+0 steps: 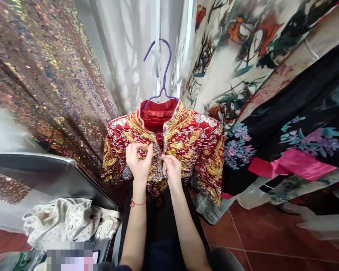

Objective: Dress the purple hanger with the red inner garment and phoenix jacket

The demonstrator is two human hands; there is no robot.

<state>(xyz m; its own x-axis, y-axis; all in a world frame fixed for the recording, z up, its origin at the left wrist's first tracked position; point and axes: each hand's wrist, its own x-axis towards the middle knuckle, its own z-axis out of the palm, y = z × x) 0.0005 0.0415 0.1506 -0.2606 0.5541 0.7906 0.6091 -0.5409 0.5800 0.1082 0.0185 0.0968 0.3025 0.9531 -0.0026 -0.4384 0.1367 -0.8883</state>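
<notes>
Hanging from a purple hanger (164, 84), the red jacket (186, 139), thick with gold and silver embroidery, faces the person, its collar at the hanger's sloping lower edges and its hem near the lap. The front opening (161, 145) is the long axis that matters: it runs from the collar down towards the person, passing between the hands. The right hand (172, 169) is nearer, right at the silver-trimmed edge, its thumb and forefinger pinched together on the trim. The left hand (138, 162) is just to the opening's left, over the front panel; its thumb and curled forefinger stand apart with nothing visible between them. The jacket thus lies directly in front of the left fingers and within the right fingertips.

Farther out, to the left, a sequinned cloth (59, 56) hangs behind a black chair back (42, 169), and a spotted white bundle (62, 222) rests by its lower right corner. On the right hangs black flowered fabric (271, 113).
</notes>
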